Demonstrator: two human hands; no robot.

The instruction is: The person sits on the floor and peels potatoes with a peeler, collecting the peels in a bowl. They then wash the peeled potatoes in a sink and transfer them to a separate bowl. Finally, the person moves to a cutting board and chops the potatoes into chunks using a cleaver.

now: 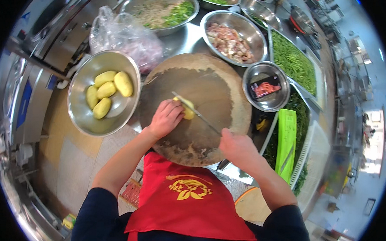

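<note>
A peeled yellow potato (189,111) lies on a round wooden chopping block (214,85) in front of me. My left hand (167,117) presses on its left side, fingertips bent over it. My right hand (239,146) grips the handle of a knife (207,123), whose blade runs up and left across the potato, close beside my left fingers. From above only the thin spine of the blade shows, so how deep it sits in the potato I cannot tell. Left of the block, a steel bowl (119,111) holds several peeled potatoes (123,84).
A clear plastic bag (125,38) of pinkish contents and a steel bowl of chopped meat (229,44) stand behind the block. To the right are a small steel bowl (265,106) with a phone (265,87) across it, trays of greens (294,60), and a lime-green slicer-like tool (286,141).
</note>
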